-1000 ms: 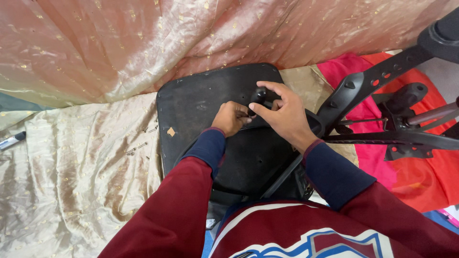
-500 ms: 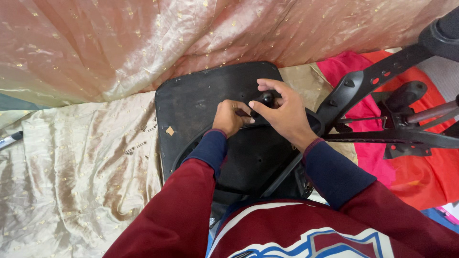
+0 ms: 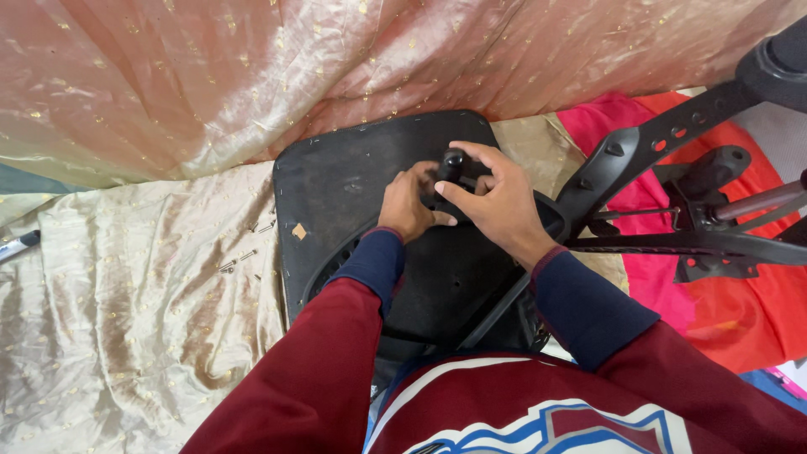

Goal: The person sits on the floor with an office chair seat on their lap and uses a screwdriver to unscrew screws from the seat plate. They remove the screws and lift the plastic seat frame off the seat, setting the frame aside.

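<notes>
Right hand (image 3: 503,200): thumb and fingers closed round a small black knob (image 3: 453,161), gripping it from the right and above. Left hand (image 3: 409,202): fingers curled shut against the base of the same knob from the left, touching the right hand's thumb; what it pinches, if anything, cannot be told. Knob: short, rounded top, long axis standing up off the seat toward the camera; both hands equally near, the right on top. Seat (image 3: 353,185): black panel, matt and pebbled, rounded corners, lying flat; knob sits near its far right corner. A curved, perforated black plastic part (image 3: 340,262) crosses its near half. Right of the seat: black metal frame (image 3: 647,147) with holes and struts, over red cloth (image 3: 740,311). Left edge: small screws (image 3: 239,259) scattered on cream satin cloth (image 3: 126,319), crumpled, glossy. Far side: pink sheer fabric (image 3: 252,76) with gold flecks.
</notes>
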